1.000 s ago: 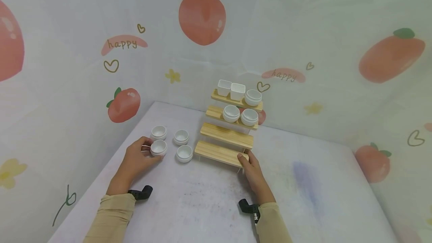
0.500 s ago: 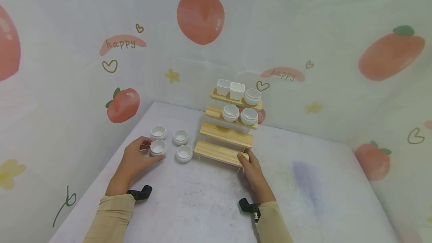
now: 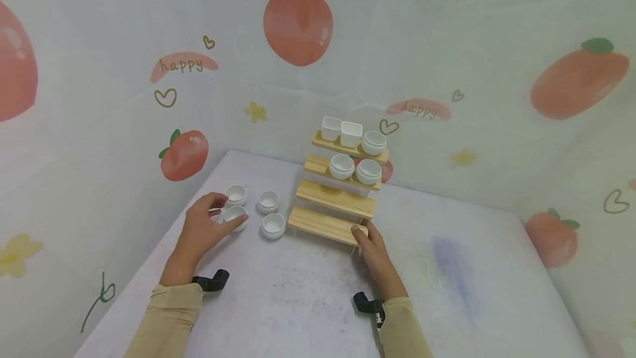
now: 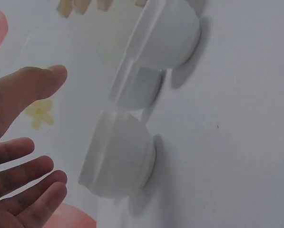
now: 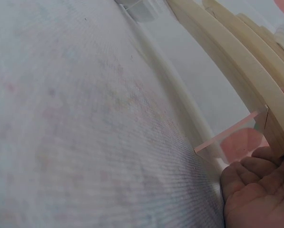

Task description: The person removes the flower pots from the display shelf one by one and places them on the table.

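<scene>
In the head view my left hand (image 3: 201, 228) hovers over the front-left of several small white bowls. Its thumb and fingers are spread, and the thumb overlaps that bowl (image 3: 233, 221). The left wrist view shows the fingers (image 4: 37, 171) apart from the nearest bowl (image 4: 120, 156), with a gap between. My right hand (image 3: 372, 247) grips the right end of the lowest wooden shelf (image 3: 323, 224) of a tiered display stand, thumb on top. From the right wrist, its curled fingers (image 5: 256, 168) lie under the shelf end beside a clear support (image 5: 227, 130).
More bowls stand close by: one behind (image 3: 236, 193), two to the right, including a nearer one (image 3: 273, 226). The stand's top shelf (image 3: 348, 146) bears two square cups (image 3: 351, 135) and a round bowl (image 3: 374, 142). Two round bowls (image 3: 342, 166) sit one shelf lower.
My left hand has let go of the front-left bowl and risen slightly, its thumb lifting across the rim. The right hand keeps its grip on the shelf.
</scene>
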`<state>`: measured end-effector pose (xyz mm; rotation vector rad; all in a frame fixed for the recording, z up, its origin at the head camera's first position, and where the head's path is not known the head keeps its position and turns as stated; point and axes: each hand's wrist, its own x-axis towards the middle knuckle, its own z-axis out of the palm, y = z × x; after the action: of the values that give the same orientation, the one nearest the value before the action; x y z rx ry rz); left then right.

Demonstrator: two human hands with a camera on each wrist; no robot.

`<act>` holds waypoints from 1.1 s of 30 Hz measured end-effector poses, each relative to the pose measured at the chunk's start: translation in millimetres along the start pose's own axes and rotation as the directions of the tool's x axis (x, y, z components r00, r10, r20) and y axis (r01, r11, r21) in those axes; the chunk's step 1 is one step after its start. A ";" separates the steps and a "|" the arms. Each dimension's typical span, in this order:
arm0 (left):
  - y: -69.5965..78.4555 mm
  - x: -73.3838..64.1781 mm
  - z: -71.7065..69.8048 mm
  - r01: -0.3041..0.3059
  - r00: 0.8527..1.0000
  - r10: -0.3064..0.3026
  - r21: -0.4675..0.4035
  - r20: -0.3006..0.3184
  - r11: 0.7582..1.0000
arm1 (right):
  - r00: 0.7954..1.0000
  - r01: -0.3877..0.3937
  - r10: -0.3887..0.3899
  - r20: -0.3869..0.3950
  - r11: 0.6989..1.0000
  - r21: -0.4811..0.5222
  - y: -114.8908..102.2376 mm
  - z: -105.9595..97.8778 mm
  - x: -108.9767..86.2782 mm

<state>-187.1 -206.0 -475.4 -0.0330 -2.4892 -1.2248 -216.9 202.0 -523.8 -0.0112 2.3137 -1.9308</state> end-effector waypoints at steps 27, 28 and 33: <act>49.0 23.8 20.2 -0.202 0.976 0.206 -0.058 0.067 0.978 | 1.000 0.014 -0.014 0.005 1.000 0.009 1.4 -0.8 0.6; 51.3 25.2 20.2 -0.210 0.974 0.215 -0.064 0.072 0.976 | 1.000 0.014 -0.014 0.007 1.000 0.009 1.2 -0.7 0.4; 65.9 30.8 19.7 -0.230 0.968 0.236 -0.078 0.089 0.970 | 1.000 0.000 0.000 0.005 1.000 0.007 0.7 -0.3 -0.1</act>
<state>-210.2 -154.0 -425.9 -0.4014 -2.4403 -1.2317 -216.8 202.4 -524.4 -0.0153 2.3036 -1.9357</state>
